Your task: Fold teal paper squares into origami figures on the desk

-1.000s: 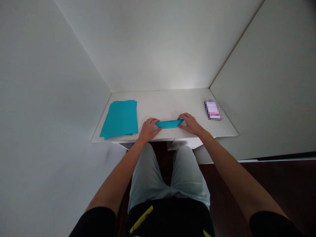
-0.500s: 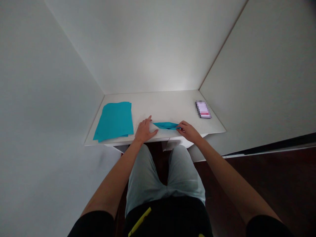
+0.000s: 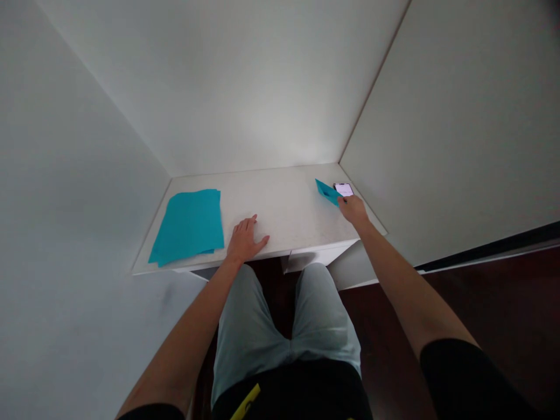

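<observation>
My left hand [image 3: 245,240] lies on the white desk [image 3: 280,204] near its front edge, fingers spread and nothing held. At the right side of the desk, my right hand [image 3: 352,209] grips one end of a folded blue paper [image 3: 327,191]. The paper's free end points to the back left, and its gripped end is hidden by the fingers. Left of my left hand lies a stack of blue sheets [image 3: 190,224], their edges slightly uneven.
A phone [image 3: 343,189] with a lit screen lies just behind my right hand, partly covered by the hand and paper. White walls close in the desk at the back and both sides. Under the front edge is a drawer [image 3: 317,256].
My right hand has carried the folded blue paper right and back, toward the phone. My left hand no longer touches that paper and stays on the desk. The view has shifted slightly.
</observation>
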{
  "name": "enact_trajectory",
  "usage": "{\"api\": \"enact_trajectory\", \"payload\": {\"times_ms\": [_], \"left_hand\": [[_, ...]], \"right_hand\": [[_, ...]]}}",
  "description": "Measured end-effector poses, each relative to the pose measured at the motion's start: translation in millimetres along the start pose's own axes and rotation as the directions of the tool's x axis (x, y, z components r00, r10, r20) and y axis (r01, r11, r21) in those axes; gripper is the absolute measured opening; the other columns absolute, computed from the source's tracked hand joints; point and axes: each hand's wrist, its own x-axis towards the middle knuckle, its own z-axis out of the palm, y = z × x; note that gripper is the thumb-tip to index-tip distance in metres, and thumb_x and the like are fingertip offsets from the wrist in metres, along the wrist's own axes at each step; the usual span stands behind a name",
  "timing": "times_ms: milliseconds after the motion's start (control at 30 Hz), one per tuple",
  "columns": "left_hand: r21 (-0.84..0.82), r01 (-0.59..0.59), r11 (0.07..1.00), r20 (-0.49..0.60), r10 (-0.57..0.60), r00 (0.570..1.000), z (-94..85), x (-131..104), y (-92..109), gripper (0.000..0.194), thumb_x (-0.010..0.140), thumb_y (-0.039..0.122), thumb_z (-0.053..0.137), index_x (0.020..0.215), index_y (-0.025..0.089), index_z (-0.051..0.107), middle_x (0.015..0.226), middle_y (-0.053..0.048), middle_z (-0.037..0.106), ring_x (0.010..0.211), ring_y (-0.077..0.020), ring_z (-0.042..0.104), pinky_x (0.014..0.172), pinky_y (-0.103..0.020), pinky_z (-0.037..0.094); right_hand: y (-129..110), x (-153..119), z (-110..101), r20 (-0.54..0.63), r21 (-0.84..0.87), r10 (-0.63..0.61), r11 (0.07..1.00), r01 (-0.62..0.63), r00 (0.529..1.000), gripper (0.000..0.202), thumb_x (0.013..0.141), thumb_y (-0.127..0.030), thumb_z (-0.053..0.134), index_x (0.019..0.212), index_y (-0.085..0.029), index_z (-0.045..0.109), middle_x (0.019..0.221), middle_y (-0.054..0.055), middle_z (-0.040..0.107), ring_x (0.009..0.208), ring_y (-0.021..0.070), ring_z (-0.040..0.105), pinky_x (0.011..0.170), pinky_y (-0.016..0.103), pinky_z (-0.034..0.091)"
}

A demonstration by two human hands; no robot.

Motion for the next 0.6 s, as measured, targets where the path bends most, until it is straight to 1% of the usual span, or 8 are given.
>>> {"api": "enact_trajectory", "payload": {"times_ms": [200, 267, 333, 400, 467, 533, 567, 600], "left_hand": [[0.026, -0.002, 1.000, 0.008, 0.001, 1.000, -3.2, 0.1, 2.0, 0.074, 0.096, 0.047, 0.070, 0.158, 0.016, 0.044, 0.140, -0.019, 0.065, 0.131, -0.0381, 0.060, 0.115, -0.053, 0.046], [0.040, 0.005, 0.999, 0.013, -0.006, 1.000, -3.3, -0.1, 2.8, 0.074, 0.096, 0.047, 0.071, 0.158, 0.018, 0.045, 0.141, -0.019, 0.065, 0.132, -0.0382, 0.060, 0.116, -0.053, 0.046], [0.052, 0.011, 0.999, 0.020, -0.012, 1.000, -3.0, -0.2, 3.4, 0.074, 0.096, 0.048, 0.071, 0.159, 0.018, 0.045, 0.143, -0.019, 0.064, 0.134, -0.0382, 0.059, 0.116, -0.054, 0.045], [0.055, 0.010, 0.998, 0.023, -0.011, 1.000, -2.7, -0.4, 4.0, 0.074, 0.096, 0.048, 0.071, 0.159, 0.018, 0.045, 0.144, -0.019, 0.063, 0.135, -0.0381, 0.059, 0.117, -0.054, 0.045], [0.051, 0.005, 0.999, 0.017, -0.006, 1.000, -2.6, -0.5, 4.5, 0.074, 0.096, 0.048, 0.071, 0.159, 0.017, 0.045, 0.144, -0.019, 0.063, 0.135, -0.0377, 0.058, 0.117, -0.054, 0.045], [0.048, -0.002, 0.999, 0.008, 0.001, 1.000, -2.2, -0.6, 5.0, 0.074, 0.096, 0.049, 0.071, 0.158, 0.017, 0.045, 0.143, -0.019, 0.063, 0.135, -0.0369, 0.058, 0.117, -0.052, 0.045], [0.048, -0.003, 0.999, 0.003, 0.003, 1.000, -1.8, -0.5, 5.2, 0.074, 0.096, 0.049, 0.071, 0.158, 0.017, 0.046, 0.143, -0.019, 0.064, 0.135, -0.0366, 0.059, 0.117, -0.052, 0.045], [0.049, -0.005, 0.999, 0.000, 0.005, 1.000, -1.4, -0.2, 5.5, 0.074, 0.096, 0.049, 0.071, 0.158, 0.016, 0.046, 0.143, -0.019, 0.064, 0.135, -0.0364, 0.059, 0.116, -0.051, 0.046]], "right_hand": [[-17.4, 30.1, -5.6, 0.034, 0.048, 0.078, 0.996, -0.080, 0.996, 0.046, 0.110, -0.036, 0.048, 0.125, -0.011, 0.083, 0.123, 0.022, 0.080, 0.114, 0.0321, 0.073, 0.097, 0.035, 0.051], [-17.4, 34.8, -6.6, 0.044, 0.084, 0.084, 0.993, -0.087, 0.996, 0.043, 0.109, -0.038, 0.053, 0.128, -0.011, 0.081, 0.123, 0.022, 0.079, 0.114, 0.0312, 0.072, 0.100, 0.036, 0.050], [-13.9, 33.9, -5.9, 0.022, 0.143, 0.074, 0.987, -0.076, 0.997, 0.044, 0.109, -0.041, 0.057, 0.132, -0.009, 0.078, 0.129, 0.024, 0.073, 0.113, 0.0292, 0.070, 0.101, 0.038, 0.050], [-10.0, 27.3, -4.3, -0.080, 0.228, 0.041, 0.973, -0.022, 0.996, 0.047, 0.107, -0.046, 0.061, 0.134, -0.010, 0.076, 0.137, 0.025, 0.064, 0.110, 0.0257, 0.068, 0.100, 0.040, 0.051], [-11.7, 16.3, -4.6, -0.234, 0.289, 0.000, 0.955, 0.069, 0.972, 0.047, 0.104, -0.050, 0.065, 0.130, -0.013, 0.075, 0.139, 0.023, 0.058, 0.107, 0.0239, 0.066, 0.097, 0.042, 0.052], [-24.8, 0.7, -11.5, -0.340, 0.310, -0.048, 0.937, 0.160, 0.939, 0.047, 0.098, -0.051, 0.072, 0.129, -0.015, 0.075, 0.133, 0.021, 0.060, 0.106, 0.0266, 0.065, 0.096, 0.046, 0.055], [-36.2, -9.9, -18.7, -0.355, 0.349, -0.081, 0.913, 0.212, 0.931, 0.049, 0.097, -0.052, 0.073, 0.130, -0.015, 0.074, 0.129, 0.020, 0.061, 0.104, 0.0273, 0.065, 0.095, 0.047, 0.056], [-50.2, -23.7, -28.8, -0.338, 0.435, -0.134, 0.855, 0.281, 0.931, 0.050, 0.097, -0.052, 0.072, 0.133, -0.017, 0.073, 0.123, 0.017, 0.064, 0.097, 0.0254, 0.066, 0.091, 0.046, 0.058]]}}
